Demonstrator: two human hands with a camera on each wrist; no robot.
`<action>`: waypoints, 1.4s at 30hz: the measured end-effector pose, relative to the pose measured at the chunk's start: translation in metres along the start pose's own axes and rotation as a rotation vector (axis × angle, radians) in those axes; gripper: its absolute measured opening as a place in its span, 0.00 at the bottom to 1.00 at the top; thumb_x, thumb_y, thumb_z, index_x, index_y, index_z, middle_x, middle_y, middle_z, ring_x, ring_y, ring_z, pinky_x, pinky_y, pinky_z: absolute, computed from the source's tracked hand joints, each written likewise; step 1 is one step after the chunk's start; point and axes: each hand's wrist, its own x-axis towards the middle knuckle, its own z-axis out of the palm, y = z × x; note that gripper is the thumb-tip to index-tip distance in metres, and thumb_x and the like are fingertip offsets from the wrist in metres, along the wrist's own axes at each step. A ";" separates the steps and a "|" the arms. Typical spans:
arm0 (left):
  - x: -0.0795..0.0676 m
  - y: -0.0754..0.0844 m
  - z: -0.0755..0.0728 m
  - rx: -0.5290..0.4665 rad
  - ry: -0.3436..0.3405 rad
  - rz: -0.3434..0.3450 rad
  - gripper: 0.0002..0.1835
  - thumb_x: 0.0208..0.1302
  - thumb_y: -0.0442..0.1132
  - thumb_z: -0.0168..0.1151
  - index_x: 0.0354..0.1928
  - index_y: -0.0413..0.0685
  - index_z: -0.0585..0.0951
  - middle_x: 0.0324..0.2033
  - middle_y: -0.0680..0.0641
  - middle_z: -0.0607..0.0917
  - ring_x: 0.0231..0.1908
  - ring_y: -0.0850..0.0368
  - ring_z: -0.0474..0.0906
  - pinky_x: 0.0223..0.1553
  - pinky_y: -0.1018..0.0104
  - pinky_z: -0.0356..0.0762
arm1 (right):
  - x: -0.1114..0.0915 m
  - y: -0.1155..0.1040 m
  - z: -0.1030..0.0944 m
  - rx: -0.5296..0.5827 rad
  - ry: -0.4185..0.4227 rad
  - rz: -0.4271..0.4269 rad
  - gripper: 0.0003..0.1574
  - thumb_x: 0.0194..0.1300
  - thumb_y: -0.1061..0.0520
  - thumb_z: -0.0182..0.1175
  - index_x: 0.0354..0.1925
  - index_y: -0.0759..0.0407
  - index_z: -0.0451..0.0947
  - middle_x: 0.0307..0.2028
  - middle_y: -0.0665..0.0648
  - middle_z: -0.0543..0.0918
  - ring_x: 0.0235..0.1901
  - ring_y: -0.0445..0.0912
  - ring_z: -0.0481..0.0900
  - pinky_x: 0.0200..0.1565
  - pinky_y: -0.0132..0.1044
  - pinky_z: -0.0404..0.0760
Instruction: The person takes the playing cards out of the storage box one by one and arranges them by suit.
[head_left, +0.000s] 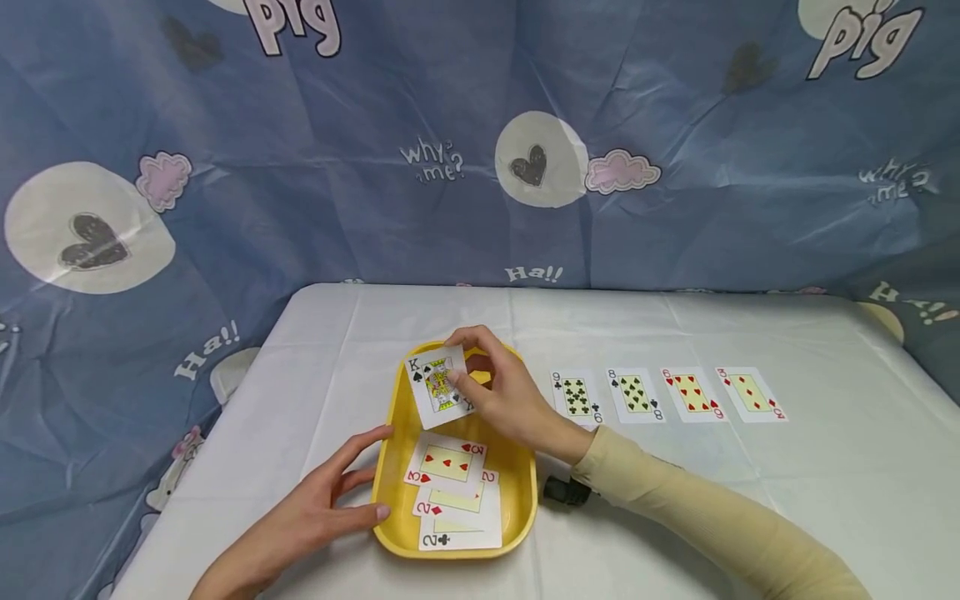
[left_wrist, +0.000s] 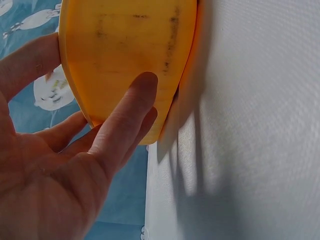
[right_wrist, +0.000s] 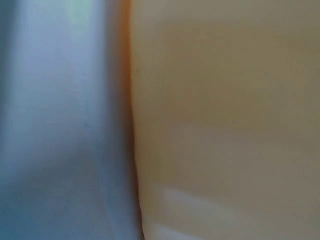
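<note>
My right hand (head_left: 510, 396) pinches a king of spades (head_left: 438, 385) by its right side, tilted above the far end of a yellow tray (head_left: 528, 492). Inside the tray, a three of hearts (head_left: 446, 462) overlaps a two of diamonds (head_left: 450, 502), with a two of clubs (head_left: 468, 537) nearest me. At the tray's left side, my left hand (head_left: 322, 500) touches the wall with spread fingers. The left wrist view shows this hand (left_wrist: 75, 155) against the tray's outer wall (left_wrist: 130, 45). The right wrist view is blurred, filled mostly by a beige surface; no hand shows there.
Right of the tray, a row of face-up cards lies on the white tablecloth (head_left: 637, 517): nine of clubs (head_left: 576, 397), eight of spades (head_left: 635, 396), six of hearts (head_left: 693, 394) and a diamonds card (head_left: 752, 394). Behind hangs a blue printed cloth (head_left: 420, 225). A black object (head_left: 566, 492) is under the right wrist.
</note>
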 end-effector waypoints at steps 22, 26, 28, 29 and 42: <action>-0.001 -0.001 -0.002 -0.004 -0.019 -0.006 0.43 0.62 0.45 0.69 0.75 0.66 0.56 0.69 0.42 0.66 0.65 0.46 0.66 0.60 0.33 0.58 | -0.063 -0.025 -0.104 -0.088 0.203 0.197 0.25 0.64 0.66 0.65 0.57 0.55 0.72 0.45 0.65 0.74 0.33 0.51 0.81 0.27 0.45 0.82; -0.001 -0.001 -0.001 0.000 -0.017 -0.014 0.44 0.61 0.45 0.70 0.75 0.67 0.57 0.68 0.42 0.68 0.65 0.46 0.66 0.60 0.32 0.57 | -0.081 -0.027 -0.124 -0.129 0.220 0.257 0.26 0.63 0.66 0.66 0.57 0.56 0.72 0.44 0.63 0.76 0.35 0.48 0.82 0.25 0.46 0.82; -0.001 0.000 -0.001 0.001 -0.015 -0.019 0.44 0.61 0.45 0.70 0.75 0.67 0.57 0.68 0.43 0.68 0.65 0.46 0.66 0.61 0.31 0.56 | -0.090 -0.028 -0.132 -0.140 0.224 0.281 0.26 0.63 0.66 0.66 0.58 0.57 0.72 0.44 0.63 0.76 0.36 0.46 0.82 0.25 0.47 0.82; -0.002 0.000 -0.001 0.002 -0.015 -0.021 0.44 0.61 0.45 0.70 0.74 0.68 0.57 0.68 0.43 0.68 0.65 0.46 0.66 0.60 0.31 0.56 | -0.095 -0.028 -0.137 -0.155 0.225 0.291 0.26 0.63 0.67 0.66 0.58 0.58 0.71 0.44 0.63 0.75 0.36 0.46 0.83 0.24 0.47 0.82; 0.000 0.001 0.000 0.007 0.001 -0.035 0.44 0.61 0.45 0.70 0.74 0.68 0.57 0.71 0.43 0.64 0.65 0.47 0.68 0.60 0.32 0.58 | -0.151 -0.024 -0.161 -0.320 0.175 0.434 0.27 0.61 0.67 0.67 0.56 0.59 0.72 0.47 0.63 0.74 0.33 0.47 0.83 0.26 0.43 0.82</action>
